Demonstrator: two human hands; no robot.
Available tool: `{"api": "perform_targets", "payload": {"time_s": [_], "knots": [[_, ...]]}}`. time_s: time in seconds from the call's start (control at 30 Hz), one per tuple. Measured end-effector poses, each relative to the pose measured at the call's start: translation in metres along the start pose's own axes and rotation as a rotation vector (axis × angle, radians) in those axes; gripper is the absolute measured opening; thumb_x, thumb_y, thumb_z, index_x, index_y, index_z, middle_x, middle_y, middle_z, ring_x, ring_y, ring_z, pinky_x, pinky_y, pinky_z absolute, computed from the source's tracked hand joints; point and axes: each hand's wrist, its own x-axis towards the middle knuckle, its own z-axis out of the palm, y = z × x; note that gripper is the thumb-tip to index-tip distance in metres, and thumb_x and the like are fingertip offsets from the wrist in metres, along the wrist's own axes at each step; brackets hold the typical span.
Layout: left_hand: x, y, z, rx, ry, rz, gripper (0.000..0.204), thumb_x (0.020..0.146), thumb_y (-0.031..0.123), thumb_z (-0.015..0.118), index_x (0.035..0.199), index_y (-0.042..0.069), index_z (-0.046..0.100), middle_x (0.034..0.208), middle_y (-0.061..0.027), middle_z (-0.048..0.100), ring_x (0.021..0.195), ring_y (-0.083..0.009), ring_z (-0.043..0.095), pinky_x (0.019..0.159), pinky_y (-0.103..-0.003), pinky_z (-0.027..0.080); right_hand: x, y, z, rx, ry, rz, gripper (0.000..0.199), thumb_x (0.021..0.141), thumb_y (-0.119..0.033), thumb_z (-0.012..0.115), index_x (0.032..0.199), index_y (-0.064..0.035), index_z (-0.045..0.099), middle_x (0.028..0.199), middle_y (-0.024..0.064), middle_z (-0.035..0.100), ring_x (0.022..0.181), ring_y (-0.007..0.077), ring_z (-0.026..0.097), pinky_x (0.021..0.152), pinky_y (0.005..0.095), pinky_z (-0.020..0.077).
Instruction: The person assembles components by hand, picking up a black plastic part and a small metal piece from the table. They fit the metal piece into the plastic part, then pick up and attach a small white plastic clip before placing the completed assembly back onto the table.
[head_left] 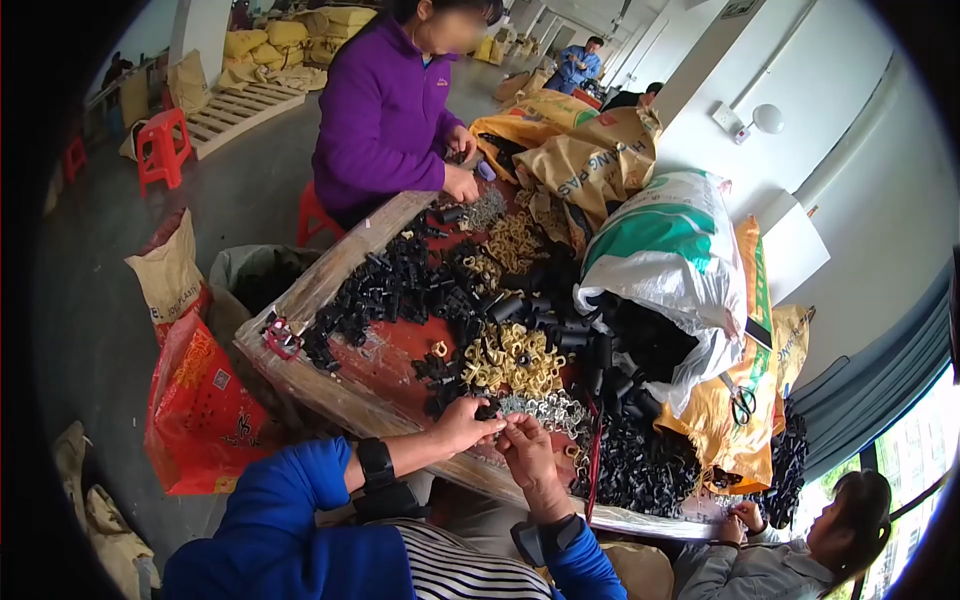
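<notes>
My left hand (pixel 462 426) is closed on a small black plastic part (pixel 487 410) at the table's near edge. Close beside it, my right hand (pixel 530 454) has its fingertips pinched together, almost touching the black part; whatever lies between them is too small to make out. Just beyond my hands is a heap of brass-coloured rings or clips (pixel 515 360). Small silvery metal pieces (pixel 548 410) lie to its right. Black plastic parts (pixel 385 295) are piled over the left side of the table, and more black pieces (pixel 635 465) are heaped on the right.
The red-topped table (pixel 385 360) has a worn wooden rim. Large sacks (pixel 660 240) stand along its far right side, with scissors (pixel 742 404) on one. A co-worker in purple (pixel 385 110) works opposite, another (pixel 790 550) at the right. A red bag (pixel 200 410) stands left.
</notes>
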Motion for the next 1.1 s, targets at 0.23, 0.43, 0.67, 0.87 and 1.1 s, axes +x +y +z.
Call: {"api": "perform_targets", "payload": {"time_s": [0.23,0.43,0.67,0.87,1.1], "knots": [[-0.001,0.017,0.002,-0.065,-0.023,-0.132,0.009,0.073,0.01,0.057,0.078,0.005,0.052,0.064,0.0022,0.05,0.051,-0.005,0.046,0.043,-0.017,0.038,0.004,-0.001,0.0,-0.017,0.047,-0.016,0.007,0.079,-0.002,0.047,0.085,-0.0027,0.049,0.072,0.0053,0.053,0.056,0.0121,0.048,0.053,0.0211,0.0401],[0.007,0.018,0.003,-0.286,0.017,-0.27,0.007,0.073,0.012,0.057,0.075,0.006,0.054,0.063,0.001,0.051,0.05,-0.007,0.046,0.042,-0.018,0.036,0.014,-0.001,-0.001,-0.368,0.116,-0.168,0.006,0.077,-0.002,0.048,0.083,-0.0026,0.049,0.071,0.0046,0.053,0.055,0.0125,0.049,0.052,0.0215,0.0404],[0.021,0.01,-0.007,-0.464,0.05,-0.493,0.004,0.073,0.014,0.057,0.073,0.011,0.055,0.066,0.0025,0.052,0.057,-0.0081,0.049,0.048,-0.021,0.04,0.026,-0.008,0.0,-1.294,0.123,-0.619,0.012,0.072,-0.003,0.053,0.083,-0.0035,0.049,0.068,0.0079,0.052,0.051,0.0191,0.051,0.047,0.0259,0.0419],[0.022,0.007,-0.009,-0.473,0.014,-0.475,0.006,0.073,0.015,0.058,0.075,0.011,0.054,0.066,0.0021,0.051,0.057,-0.0081,0.048,0.05,-0.022,0.041,0.037,0.003,-0.011,-1.772,0.024,-0.574,0.013,0.067,-0.003,0.055,0.08,-0.0035,0.051,0.068,0.0108,0.052,0.055,0.025,0.053,0.048,0.0294,0.0423],[0.012,0.01,-0.007,-0.49,0.043,-0.432,0.006,0.073,0.015,0.058,0.074,0.011,0.054,0.065,0.0024,0.051,0.056,-0.0078,0.048,0.048,-0.021,0.041,0.016,-0.016,0.012,-1.354,-0.033,-0.604,0.011,0.069,-0.005,0.056,0.079,-0.0033,0.052,0.069,0.0116,0.052,0.058,0.0274,0.053,0.049,0.0311,0.0422]]}}
